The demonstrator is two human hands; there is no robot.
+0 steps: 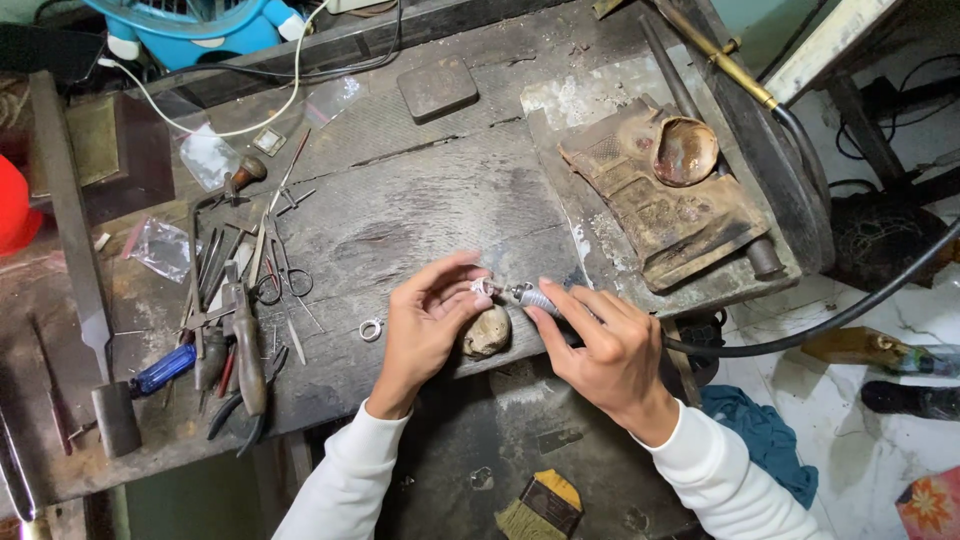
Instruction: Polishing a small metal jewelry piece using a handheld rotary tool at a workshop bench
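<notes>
Between the two hands, the left hand (pixel 428 312) pinches a small silver ring (pixel 484 287) steady over the worn peg (pixel 488 331) at the desk (pixel 420 200) edge, while the right hand (pixel 600 345) grips a rotary handpiece (pixel 538 299), tip meeting it.

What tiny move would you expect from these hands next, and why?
Probably easing the rotary handpiece in the right hand a touch closer to the small silver ring pinched in the left hand. Its tip points at the ring, just beside it, above the worn bench peg.
</notes>
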